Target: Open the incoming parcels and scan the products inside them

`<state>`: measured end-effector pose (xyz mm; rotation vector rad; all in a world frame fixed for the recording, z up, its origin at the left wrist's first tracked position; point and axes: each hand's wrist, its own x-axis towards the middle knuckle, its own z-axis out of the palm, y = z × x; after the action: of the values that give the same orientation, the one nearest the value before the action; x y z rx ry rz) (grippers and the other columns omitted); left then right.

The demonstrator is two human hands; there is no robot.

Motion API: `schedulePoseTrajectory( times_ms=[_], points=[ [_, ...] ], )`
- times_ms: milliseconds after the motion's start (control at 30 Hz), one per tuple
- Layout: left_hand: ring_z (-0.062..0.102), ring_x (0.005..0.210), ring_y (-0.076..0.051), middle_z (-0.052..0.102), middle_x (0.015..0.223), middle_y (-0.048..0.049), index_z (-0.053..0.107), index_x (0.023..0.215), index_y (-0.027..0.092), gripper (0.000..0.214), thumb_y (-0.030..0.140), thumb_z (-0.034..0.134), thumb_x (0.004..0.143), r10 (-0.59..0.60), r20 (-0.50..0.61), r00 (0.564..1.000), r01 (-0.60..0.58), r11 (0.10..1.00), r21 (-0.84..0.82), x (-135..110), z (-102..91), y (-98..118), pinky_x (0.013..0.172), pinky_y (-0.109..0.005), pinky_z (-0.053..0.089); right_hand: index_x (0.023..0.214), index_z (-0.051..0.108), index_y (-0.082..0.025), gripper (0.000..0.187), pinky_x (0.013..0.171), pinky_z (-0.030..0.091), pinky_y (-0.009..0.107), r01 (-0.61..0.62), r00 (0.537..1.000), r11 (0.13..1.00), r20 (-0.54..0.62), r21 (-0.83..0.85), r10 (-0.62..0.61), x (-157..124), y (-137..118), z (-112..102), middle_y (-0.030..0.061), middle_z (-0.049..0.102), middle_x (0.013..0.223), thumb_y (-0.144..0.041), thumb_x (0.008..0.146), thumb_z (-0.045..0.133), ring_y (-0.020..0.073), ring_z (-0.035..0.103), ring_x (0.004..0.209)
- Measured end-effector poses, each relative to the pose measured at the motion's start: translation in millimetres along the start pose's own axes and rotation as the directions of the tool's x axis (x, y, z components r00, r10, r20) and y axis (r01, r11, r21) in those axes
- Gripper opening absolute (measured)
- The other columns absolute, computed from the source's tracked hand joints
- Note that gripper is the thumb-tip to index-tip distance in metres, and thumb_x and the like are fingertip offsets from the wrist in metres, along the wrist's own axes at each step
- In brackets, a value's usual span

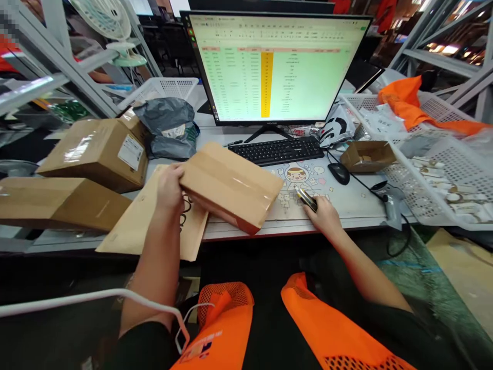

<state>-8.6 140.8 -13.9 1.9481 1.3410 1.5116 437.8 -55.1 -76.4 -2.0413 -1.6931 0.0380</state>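
My left hand point(171, 187) grips the left end of a taped brown cardboard box point(233, 180), which is tilted above the front of the desk. Beneath it lies a flat tan paper mailer point(133, 231) with black print, partly covered by my forearm and the box. My right hand point(325, 216) is closed around a box cutter point(307, 199) with a dark and yellow handle. The cutter's tip points up and left over the cartoon desk mat point(346, 203), to the right of the box and apart from it.
Behind stand a monitor point(277, 72), keyboard point(281, 150) and mouse point(339, 173). Cardboard boxes point(92, 149) and a grey plastic parcel point(169, 126) crowd the left. A small open box point(365, 156), a scanner point(393, 208) and white baskets point(419, 190) occupy the right. A white cable point(96, 294) crosses below.
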Motion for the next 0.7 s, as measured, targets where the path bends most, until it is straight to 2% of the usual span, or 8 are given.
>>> schedulePoseTrajectory(
  times_ms=[100, 167, 267, 300, 367, 433, 533, 700],
  points=[
    [0.069, 0.093, -0.025, 0.075, 0.102, -0.0123, 0.07, 0.098, 0.014, 0.046, 0.053, 0.045, 0.091, -0.125, 0.133, 0.983, 0.146, 0.975, -0.166, 6.8, 55.0, 26.7, 0.084, -0.039, 0.06, 0.116, 0.062, -0.02, 0.047, 0.079, 0.058, 0.043, -0.112, 0.987, 0.975, -0.088, 0.189, 0.131, -22.1, 6.3, -19.9, 0.0152, 0.076, 0.101, -0.06, 0.092, 0.061, 0.0326, 0.072, 0.092],
    [0.07, 0.102, -0.029, 0.075, 0.106, -0.0151, 0.071, 0.101, 0.015, 0.05, 0.058, 0.048, 0.092, -0.161, 0.101, 0.982, 0.18, 0.96, -0.217, -2.6, 77.6, 51.3, 0.095, -0.044, 0.058, 0.115, 0.062, -0.023, 0.045, 0.075, 0.058, 0.04, -0.089, 0.987, 0.962, -0.107, 0.258, 0.12, -43.5, 5.2, -36.8, 0.0099, 0.075, 0.093, -0.061, 0.091, 0.065, 0.029, 0.072, 0.083],
    [0.064, 0.13, -0.034, 0.072, 0.124, -0.0163, 0.069, 0.113, 0.018, 0.052, 0.065, 0.059, 0.092, 0.068, -0.096, 0.993, -0.075, 0.995, -0.07, -37.7, 82.8, 97.7, 0.113, -0.051, 0.05, 0.128, 0.065, -0.025, 0.036, 0.08, 0.06, 0.039, 0.163, 0.985, 0.939, -0.096, 0.302, -0.14, -71.5, -6.2, -59.7, 0.0091, 0.076, 0.099, -0.048, 0.101, 0.06, 0.0259, 0.073, 0.087],
    [0.059, 0.139, -0.035, 0.071, 0.13, -0.0156, 0.069, 0.117, 0.02, 0.053, 0.066, 0.062, 0.091, 0.215, -0.069, 0.974, -0.216, 0.976, -0.009, -53.6, 79.9, 114.7, 0.118, -0.053, 0.046, 0.135, 0.065, -0.026, 0.036, 0.081, 0.06, 0.038, 0.274, 0.962, 0.912, -0.084, 0.305, -0.261, -76.7, -11.9, -66.0, 0.0092, 0.075, 0.1, -0.041, 0.104, 0.055, 0.0251, 0.073, 0.088],
    [0.058, 0.143, -0.036, 0.07, 0.135, -0.014, 0.068, 0.125, 0.024, 0.055, 0.066, 0.067, 0.089, 0.456, 0.161, 0.875, -0.46, 0.888, -0.018, -86.8, 74.4, 146.4, 0.122, -0.055, 0.043, 0.148, 0.061, -0.025, 0.042, 0.08, 0.059, 0.036, 0.449, 0.889, 0.852, -0.044, 0.27, -0.455, -79.3, -24.1, -76.7, 0.0086, 0.072, 0.098, -0.034, 0.109, 0.048, 0.0236, 0.07, 0.087],
    [0.061, 0.141, -0.035, 0.071, 0.138, -0.0146, 0.064, 0.137, 0.023, 0.055, 0.055, 0.07, 0.091, 0.535, 0.282, 0.796, -0.555, 0.831, -0.01, -115.5, 74.9, 168.9, 0.123, -0.055, 0.042, 0.156, 0.057, -0.023, 0.047, 0.076, 0.056, 0.034, 0.532, 0.839, 0.827, 0.017, 0.182, -0.544, -73.7, -34.8, -85.6, 0.008, 0.068, 0.095, -0.036, 0.111, 0.047, 0.0227, 0.067, 0.084],
    [0.065, 0.139, -0.035, 0.073, 0.136, -0.0167, 0.06, 0.141, 0.02, 0.053, 0.039, 0.067, 0.093, 0.523, 0.237, 0.818, -0.558, 0.822, 0.114, -139.2, 86.7, 180.2, 0.124, -0.057, 0.039, 0.161, 0.054, -0.024, 0.055, 0.075, 0.051, 0.033, 0.572, 0.814, 0.819, 0.098, 0.03, -0.572, -60.2, -44.7, -95.9, 0.0079, 0.064, 0.096, -0.048, 0.111, 0.048, 0.0217, 0.061, 0.081],
    [0.068, 0.134, -0.035, 0.075, 0.132, -0.0183, 0.062, 0.132, 0.017, 0.044, 0.036, 0.064, 0.092, 0.543, 0.141, 0.828, -0.561, 0.801, 0.209, -142.7, 103.7, 174.4, 0.12, -0.056, 0.045, 0.159, 0.058, -0.027, 0.054, 0.073, 0.045, 0.033, 0.604, 0.796, 0.791, 0.122, -0.097, -0.592, -47.6, -48.4, -105.1, 0.0083, 0.063, 0.096, -0.051, 0.112, 0.044, 0.0209, 0.055, 0.077]
  ],
)
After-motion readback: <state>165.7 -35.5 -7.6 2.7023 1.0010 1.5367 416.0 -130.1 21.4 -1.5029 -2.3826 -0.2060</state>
